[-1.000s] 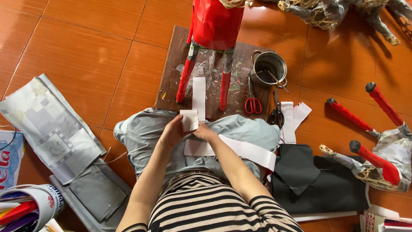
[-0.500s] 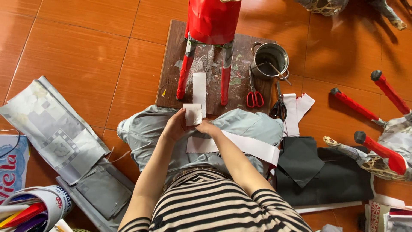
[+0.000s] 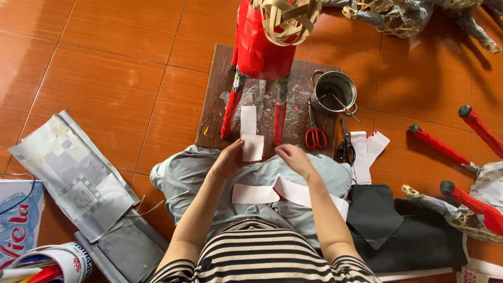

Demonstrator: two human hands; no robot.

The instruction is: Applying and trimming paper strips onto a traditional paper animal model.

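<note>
My left hand [image 3: 228, 160] holds a small white square of paper [image 3: 252, 147] by its left edge, just above my lap. My right hand [image 3: 293, 157] hovers beside it, fingers loosely curled, holding nothing that I can see. A long white paper strip [image 3: 262, 193] lies across the grey cloth [image 3: 178, 175] on my lap. Straight ahead stands a red-covered woven figure [image 3: 262, 47] with red legs on a dark wooden board [image 3: 217, 105], and another white strip [image 3: 248, 119] lies between its legs.
A metal pot [image 3: 335, 91] sits on the board, with red-handled scissors [image 3: 314, 133] and black scissors [image 3: 344, 147] beside it. White paper pieces [image 3: 367, 152] and black sheets [image 3: 377, 215] lie at my right. Red-legged woven figures [image 3: 461, 157] lie farther right; grey patterned paper [image 3: 68, 173] lies left.
My view has shifted slightly, so the figure and board sit lower in frame. My left hand has lowered the white square a little and my right hand has come off it.
</note>
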